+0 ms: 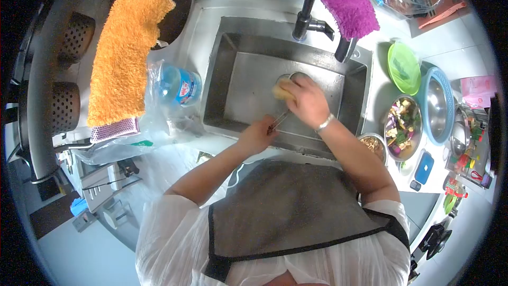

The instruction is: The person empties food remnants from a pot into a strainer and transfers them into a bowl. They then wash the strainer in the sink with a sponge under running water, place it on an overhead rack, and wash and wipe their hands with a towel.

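Observation:
Over the front part of the steel sink (254, 85), my left hand (258, 135) is closed on the handle of a metal utensil (281, 118). The utensil runs up and to the right, and its round head lies partly under my right hand. My right hand (307, 100) is closed on a yellowish sponge (284, 90), pressed against the round head. The exact kind of utensil is hard to make out. Behind the hands stands a black faucet (312, 24), with a purple fluffy cloth (346, 2) hung over it.
An orange fluffy cloth (124, 55) and a blue-labelled bottle (180, 86) are left of the sink. To the right are a green plate (404, 68), a blue basket (448, 103), a bowl of chopped vegetables (403, 127), a smaller bowl (373, 145) and a phone (424, 167).

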Action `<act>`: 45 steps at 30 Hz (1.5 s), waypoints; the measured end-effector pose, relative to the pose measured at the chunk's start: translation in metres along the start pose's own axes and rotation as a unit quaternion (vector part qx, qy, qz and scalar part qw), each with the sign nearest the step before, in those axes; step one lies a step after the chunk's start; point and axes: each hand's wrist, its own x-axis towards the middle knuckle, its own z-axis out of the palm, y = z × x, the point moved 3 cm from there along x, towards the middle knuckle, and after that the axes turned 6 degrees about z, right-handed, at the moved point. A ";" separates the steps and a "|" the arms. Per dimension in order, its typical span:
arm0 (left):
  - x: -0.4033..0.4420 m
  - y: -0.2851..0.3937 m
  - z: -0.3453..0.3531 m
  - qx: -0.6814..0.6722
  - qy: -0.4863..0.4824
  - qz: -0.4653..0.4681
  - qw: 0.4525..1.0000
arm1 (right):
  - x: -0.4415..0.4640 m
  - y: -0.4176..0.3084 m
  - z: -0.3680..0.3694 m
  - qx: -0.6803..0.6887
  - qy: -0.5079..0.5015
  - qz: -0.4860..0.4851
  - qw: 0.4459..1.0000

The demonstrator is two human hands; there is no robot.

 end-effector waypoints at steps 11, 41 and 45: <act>-0.019 0.025 -0.023 0.092 -0.013 -0.012 0.996 | 0.012 -0.007 -0.007 -0.014 -0.029 -0.045 0.998; 0.033 0.016 -0.001 -0.161 -0.010 -0.108 0.981 | 0.042 0.019 -0.012 0.043 -0.037 0.087 0.995; 0.048 0.018 0.000 -0.116 0.022 -0.035 0.992 | 0.111 0.104 -0.024 0.073 -0.030 0.054 0.995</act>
